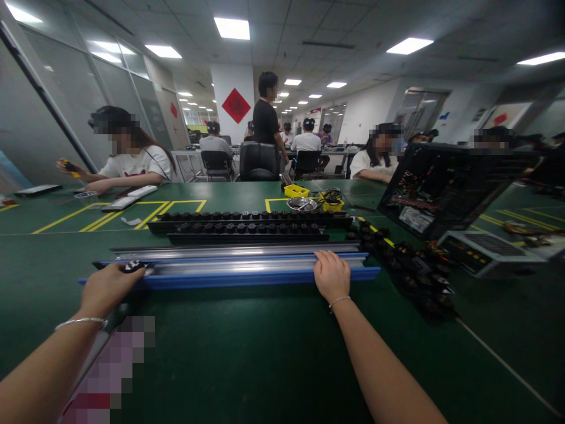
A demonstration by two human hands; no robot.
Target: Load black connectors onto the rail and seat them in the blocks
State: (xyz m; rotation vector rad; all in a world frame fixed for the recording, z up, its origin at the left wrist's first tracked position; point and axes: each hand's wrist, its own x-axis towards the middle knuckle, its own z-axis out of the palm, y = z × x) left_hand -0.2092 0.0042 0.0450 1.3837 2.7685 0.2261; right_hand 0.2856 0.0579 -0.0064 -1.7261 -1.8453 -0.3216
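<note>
- At far left, a seated co-worker's hand [73,169] holds a yellow-and-black tool [69,167] above the green counter [247,359].
- The person's left hand [110,285] is closed with its fingertips on a black roller [133,267], at the left end of the blue channel rail.
- The blue channel rail [229,280] lies lengthwise on the counter in front of the person; its silvery inside shows between the blue edges, with the roller at its left end.
- Just beyond it lies a grey channel rail [233,251]; farther back, two black rails [249,237] each carry a row of black rollers.
- Behind these, a shallow yellow bin [296,195] holds small pieces too tiny to identify.
- Near it, a round metal dish [290,205] has something slim inside.
- Beside the dish, a second yellow bin [332,206] is heaped with black cables [334,196] that trail over its rim.
- The right hand [332,275] lies over the blue channel rail's right part, fingers bent; I cannot tell whether it grips.
- Farther right, dark roller strips [419,271] lie in a heap.
- Behind them, an open computer case [485,182] shows circuit boards and a pale labelled part inside.
- A grey power supply [489,253] sits before it.
</note>
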